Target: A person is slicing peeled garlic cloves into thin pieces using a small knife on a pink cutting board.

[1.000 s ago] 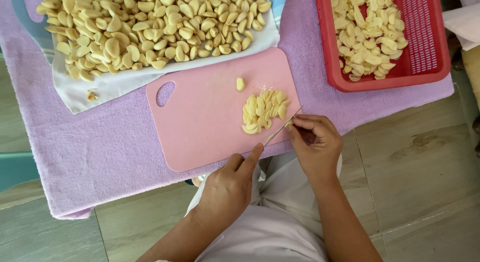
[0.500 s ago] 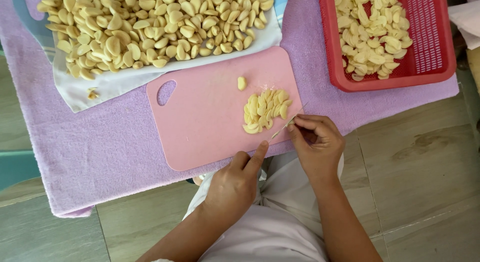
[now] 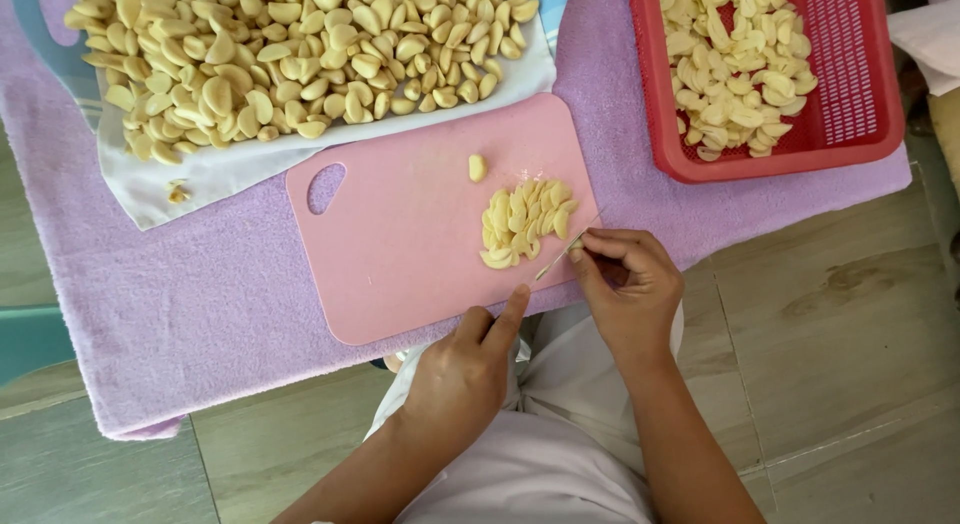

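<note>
A pink cutting board [image 3: 400,234] lies on a purple towel [image 3: 200,304]. On it sits a small pile of cut garlic pieces [image 3: 525,222], with one lone clove [image 3: 478,167] just above. My right hand [image 3: 625,289] is shut on a small knife [image 3: 565,246], whose thin blade points up-right at the pile's lower right edge. Fingers curled, my left hand [image 3: 470,369] rests at the board's near edge, thumb pointing up toward the blade, holding nothing that I can see.
A heap of peeled garlic cloves [image 3: 290,54] lies on a white cloth [image 3: 200,174] at the top left. A red plastic basket [image 3: 850,124] at the top right holds cut garlic. Grey floor tiles [image 3: 850,314] lie below. My lap in white clothing is at the bottom.
Both hands stay at the board's lower right edge. The view has shifted slightly; the knife tip remains by the pile of cut pieces.
</note>
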